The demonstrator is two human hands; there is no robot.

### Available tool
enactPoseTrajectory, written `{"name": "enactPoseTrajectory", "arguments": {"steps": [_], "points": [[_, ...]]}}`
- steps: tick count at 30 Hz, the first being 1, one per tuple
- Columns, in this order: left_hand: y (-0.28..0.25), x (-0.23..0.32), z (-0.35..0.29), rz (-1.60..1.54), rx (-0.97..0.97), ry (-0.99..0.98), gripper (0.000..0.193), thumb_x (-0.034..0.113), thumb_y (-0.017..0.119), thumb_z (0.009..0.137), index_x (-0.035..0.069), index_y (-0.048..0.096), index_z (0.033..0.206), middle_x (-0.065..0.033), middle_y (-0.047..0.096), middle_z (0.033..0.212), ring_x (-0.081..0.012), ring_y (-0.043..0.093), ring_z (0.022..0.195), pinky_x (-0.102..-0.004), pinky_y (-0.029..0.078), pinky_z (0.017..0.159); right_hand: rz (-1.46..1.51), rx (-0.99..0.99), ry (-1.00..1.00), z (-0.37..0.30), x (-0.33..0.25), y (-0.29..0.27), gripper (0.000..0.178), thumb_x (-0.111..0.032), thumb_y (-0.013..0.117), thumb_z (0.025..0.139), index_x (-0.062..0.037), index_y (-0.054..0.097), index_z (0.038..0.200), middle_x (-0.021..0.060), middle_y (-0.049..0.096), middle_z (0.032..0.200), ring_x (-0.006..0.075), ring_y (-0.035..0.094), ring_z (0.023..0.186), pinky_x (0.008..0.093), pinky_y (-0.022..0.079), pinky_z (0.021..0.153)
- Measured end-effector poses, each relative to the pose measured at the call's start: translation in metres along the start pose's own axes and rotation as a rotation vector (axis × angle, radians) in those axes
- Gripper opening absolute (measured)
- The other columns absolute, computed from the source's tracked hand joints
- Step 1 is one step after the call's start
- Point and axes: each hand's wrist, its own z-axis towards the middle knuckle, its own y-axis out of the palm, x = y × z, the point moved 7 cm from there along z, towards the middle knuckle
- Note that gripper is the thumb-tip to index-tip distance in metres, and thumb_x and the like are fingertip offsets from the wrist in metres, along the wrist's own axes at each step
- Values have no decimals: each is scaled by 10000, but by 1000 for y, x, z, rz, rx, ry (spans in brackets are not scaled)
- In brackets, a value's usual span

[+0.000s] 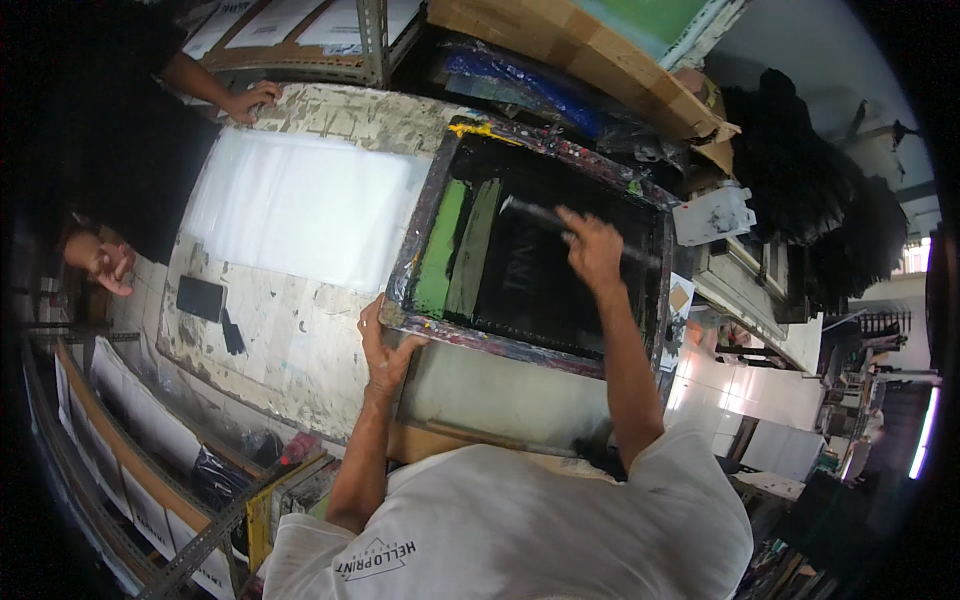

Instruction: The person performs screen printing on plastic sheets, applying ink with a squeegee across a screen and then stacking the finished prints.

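A screen printing frame (pixel 520 348), its wooden edges smeared with paint, lies over the worn table with dark mesh inside. Green and grey-green bands run along the mesh's left side, and pale lettering shows faintly in the middle. At the frame's near left corner, my left hand (pixel 385 350) is closed on the wood, thumb along the near edge. Over the mesh, my right hand (pixel 594 248) is closed around a squeegee (pixel 535 210), a long thin bar blurred by motion. Much of the squeegee is hidden behind the hand.
White sheet material (pixel 305 200) lies left of the frame on the table (pixel 290 330), near a dark phone (pixel 201 298). A co-worker's hand (pixel 255 100) rests on the far left edge. A cardboard box (pixel 570 50) stands behind; a metal rack (pixel 215 530) stands near left.
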Motion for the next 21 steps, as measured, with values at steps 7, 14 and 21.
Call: {"name": "enactPoseTrajectory", "arguments": {"steps": [7, 14, 21], "points": [[-4, 57, 22, -156, 70, 22, 911, 63, 886, 657, -24, 438, 1445, -142, 506, 1315, -291, 484, 1225, -401, 375, 1089, 76, -23, 6, -111, -90, -94, 511, -194, 717, 770, -221, 690, 1280, 258, 669, 1070, 402, 654, 898, 469, 514, 824], [11, 136, 76, -340, 190, 71, 837, 68, 788, 816, 10, 325, 1512, -135, 475, 1370, -232, 467, 1223, -387, 342, 1099, -37, 372, -214, -75, -107, -179, 645, -442, 829, 632, -204, 718, 1221, 138, 617, 826, 320, 607, 734, 424, 480, 668], [74, 82, 80, 211, 13, 23, 376, 308, 733, 902, 6, 609, 1089, -136, 643, 1042, -340, 616, 912, -433, 473, 860, 61, 271, -113, -7, -89, -232, 545, -384, 830, 688, -165, 740, 1178, 158, 745, 1040, 337, 695, 959, 443, 512, 880]]}}
